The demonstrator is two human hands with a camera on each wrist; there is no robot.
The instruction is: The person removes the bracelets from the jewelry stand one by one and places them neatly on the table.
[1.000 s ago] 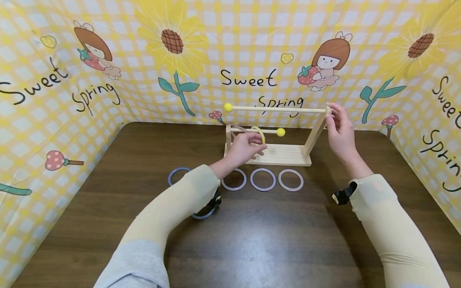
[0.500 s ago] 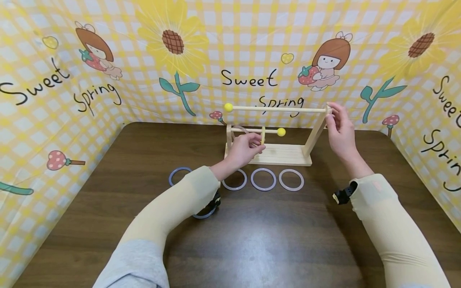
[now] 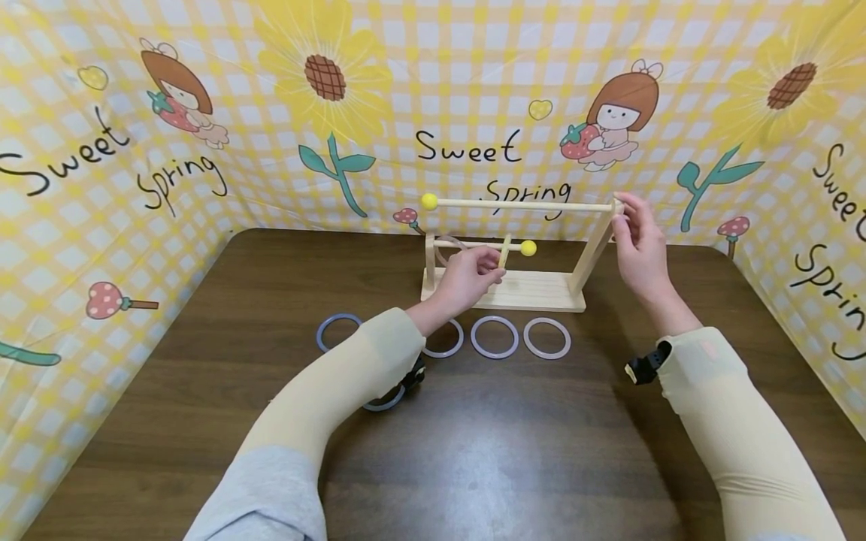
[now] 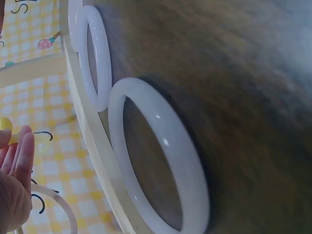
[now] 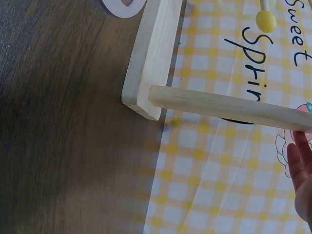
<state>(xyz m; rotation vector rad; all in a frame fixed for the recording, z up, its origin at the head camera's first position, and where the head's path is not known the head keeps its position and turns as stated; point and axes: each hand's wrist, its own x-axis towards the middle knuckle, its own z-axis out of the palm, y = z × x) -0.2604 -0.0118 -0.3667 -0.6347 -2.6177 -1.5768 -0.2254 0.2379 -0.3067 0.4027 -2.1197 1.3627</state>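
My left hand (image 3: 467, 279) pinches a yellow ring (image 3: 504, 252) between thumb and fingers. The ring stands nearly edge-on and appears to be around the lower rod, just left of its yellow end ball (image 3: 528, 248). A pale ring (image 3: 448, 242) hangs on the same rod near the short post. My right hand (image 3: 641, 244) grips the top of the tall post (image 3: 592, 248) of the wooden stand (image 3: 541, 289). In the right wrist view, its fingertips (image 5: 301, 141) touch that post. The left wrist view shows the left hand (image 4: 17, 180) at its left edge.
On the table in front of the stand lie a blue ring (image 3: 338, 319), pale rings such as the lilac ring (image 3: 495, 356) and the whitish ring (image 3: 546, 356), and another blue ring (image 3: 384, 406) partly under the left forearm. The upper rod (image 3: 521, 205) runs above the left hand.
My left hand has moved slightly right with the yellow ring, bringing it closer to the lower rod's end ball. The ring has turned more edge-on. My right hand stays on the tall post.
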